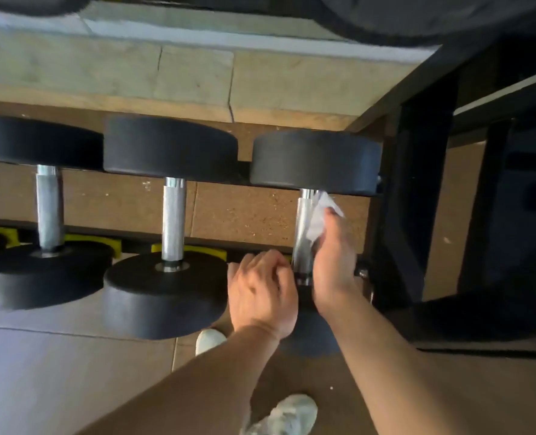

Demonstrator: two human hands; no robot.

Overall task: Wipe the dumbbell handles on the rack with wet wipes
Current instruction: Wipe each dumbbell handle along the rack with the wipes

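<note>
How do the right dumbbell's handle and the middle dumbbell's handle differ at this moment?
The right handle has the right hand pressing a white wipe against it; the middle handle is bare and untouched. The right handle's near end is partly hidden behind the left hand, which rests on the dumbbell's near end; the middle handle shows along its whole length. Both are silver metal bars between black weight heads on the same rack tier.

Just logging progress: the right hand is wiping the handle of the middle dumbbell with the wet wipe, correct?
Not quite. In the head view the right hand presses the wet wipe against the handle of the rightmost dumbbell, next to the rack's black upright, not the middle one.
</note>
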